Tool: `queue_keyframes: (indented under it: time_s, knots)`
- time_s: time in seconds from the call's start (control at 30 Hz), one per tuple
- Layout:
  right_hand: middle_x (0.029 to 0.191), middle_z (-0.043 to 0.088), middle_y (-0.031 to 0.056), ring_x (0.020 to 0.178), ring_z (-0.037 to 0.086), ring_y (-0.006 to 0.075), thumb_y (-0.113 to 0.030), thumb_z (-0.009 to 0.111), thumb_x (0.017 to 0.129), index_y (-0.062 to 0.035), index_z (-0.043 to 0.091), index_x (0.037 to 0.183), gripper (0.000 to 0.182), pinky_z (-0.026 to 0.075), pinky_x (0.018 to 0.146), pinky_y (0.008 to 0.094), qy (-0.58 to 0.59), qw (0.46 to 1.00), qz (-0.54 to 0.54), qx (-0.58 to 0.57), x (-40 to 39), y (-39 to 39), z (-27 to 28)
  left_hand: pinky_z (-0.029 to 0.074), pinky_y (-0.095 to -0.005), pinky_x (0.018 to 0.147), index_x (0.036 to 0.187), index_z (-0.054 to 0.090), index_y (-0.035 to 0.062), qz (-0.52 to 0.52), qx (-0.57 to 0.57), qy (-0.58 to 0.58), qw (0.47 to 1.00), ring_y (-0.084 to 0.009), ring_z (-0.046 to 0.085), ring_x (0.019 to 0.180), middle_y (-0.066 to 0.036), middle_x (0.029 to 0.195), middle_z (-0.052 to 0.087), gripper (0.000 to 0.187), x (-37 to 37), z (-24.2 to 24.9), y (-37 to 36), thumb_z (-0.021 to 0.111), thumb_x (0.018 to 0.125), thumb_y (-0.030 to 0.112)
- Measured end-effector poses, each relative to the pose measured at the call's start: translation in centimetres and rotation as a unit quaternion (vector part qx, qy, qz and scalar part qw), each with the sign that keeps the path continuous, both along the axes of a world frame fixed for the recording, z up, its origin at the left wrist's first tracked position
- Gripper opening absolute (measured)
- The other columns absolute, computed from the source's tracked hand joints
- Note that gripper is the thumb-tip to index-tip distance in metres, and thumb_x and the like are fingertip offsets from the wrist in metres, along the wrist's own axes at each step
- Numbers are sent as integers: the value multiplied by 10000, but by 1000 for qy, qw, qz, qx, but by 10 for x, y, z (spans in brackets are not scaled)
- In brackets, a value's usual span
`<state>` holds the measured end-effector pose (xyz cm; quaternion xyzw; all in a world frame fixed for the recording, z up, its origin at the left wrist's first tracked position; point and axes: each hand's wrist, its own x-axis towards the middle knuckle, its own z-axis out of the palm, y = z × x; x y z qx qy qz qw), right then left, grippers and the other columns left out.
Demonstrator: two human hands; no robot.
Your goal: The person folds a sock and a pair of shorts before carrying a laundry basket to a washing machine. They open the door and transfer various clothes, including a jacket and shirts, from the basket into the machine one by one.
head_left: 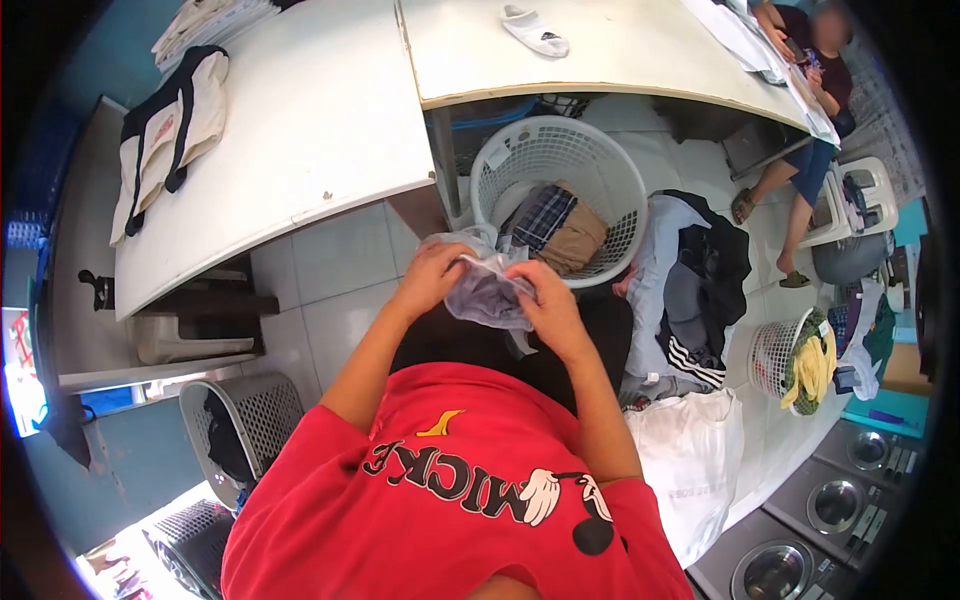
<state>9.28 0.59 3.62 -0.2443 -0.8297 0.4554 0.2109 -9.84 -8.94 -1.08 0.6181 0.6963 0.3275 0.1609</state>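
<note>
My left hand [435, 277] pinches the upper edge of a thin pale grey cloth [487, 300] between thumb and fingers. On the other side of the same edge, my right hand [551, 308] grips it in a like pinch. The cloth hangs bunched between both hands, in front of my red shirt, and part of it overlaps the near rim of a white plastic laundry basket [625, 165]. Inside that basket lie a dark plaid cloth [547, 216] and a tan cloth [577, 240].
Two white tables [300, 120] stand ahead; a slipper [535, 30] and a canvas bag [165, 140] lie on them. Dark clothes [705, 285] pile on the floor at right, near a white bag [690, 460]. Beyond sits a person [815, 90]. Washing machines [835, 505] line the lower right.
</note>
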Motion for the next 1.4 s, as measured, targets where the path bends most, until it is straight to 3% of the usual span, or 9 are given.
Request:
queue_keyframes:
  time_s: [0.1,0.27,0.37,0.67,0.93,1.1,1.23,1.27,1.4]
  knots:
    - [1064,554,104,854,511,259,45,469,693,-25,478,798,127,404,737,317,106,993,44,10,16,32,5,415,-255,716,932,531,45,53,-100,-419,901,-123,537,787,-28,837,572,154,-3,16,20,495,786,78]
    - [1045,550,123,921,520,289,49,476,679,-22,516,755,111,416,790,333,-13,984,32,175,49,56,26,452,-210,696,938,517,24,-28,-89,-669,737,-79,542,774,-25,840,566,163,6,108,39,483,782,58]
    - [1055,531,137,947,517,306,63,484,675,-18,558,845,202,418,804,356,-51,942,-89,318,56,59,24,453,-220,703,964,514,28,-40,-82,-644,760,-84,542,788,-31,871,563,182,12,139,46,485,789,72]
    - [1002,522,166,956,506,289,77,377,643,48,520,1014,399,364,871,309,115,962,-247,-23,44,50,6,392,-234,781,924,551,19,54,55,-202,976,-123,506,848,-23,890,540,142,24,74,53,477,806,39]
    - [1123,450,243,1064,424,378,-13,456,716,45,499,1040,333,343,930,402,4,996,-26,90,-15,-39,55,438,-291,808,1127,461,58,-30,-115,-758,641,-163,527,967,-97,1061,539,292,81,23,55,470,856,164]
    - [1177,466,167,1117,437,286,-26,471,742,-18,488,1138,397,329,951,333,65,915,345,-198,-15,-67,84,445,-295,822,1159,437,59,-39,-28,-879,474,-190,533,957,-118,1078,520,328,71,39,53,462,862,198]
    - [1184,491,86,1097,460,178,-35,549,749,-11,482,1161,418,364,926,327,166,763,233,-579,4,-27,77,451,-298,833,1184,417,60,16,23,-920,391,-213,538,950,-135,1093,505,358,65,32,48,456,868,225]
    - [1176,492,106,1090,471,197,-45,565,742,-5,451,1184,458,371,929,344,257,760,159,-575,6,-12,59,432,-302,864,1194,415,59,-63,49,-816,572,-211,517,998,-129,1138,484,364,62,-5,51,453,870,220]
    - [1135,478,151,992,524,210,37,438,796,-92,286,1278,522,443,875,333,452,724,-145,-500,15,77,24,346,-324,947,1230,406,44,-14,-46,-806,589,-193,423,1144,-86,1255,425,432,75,75,40,452,857,257]
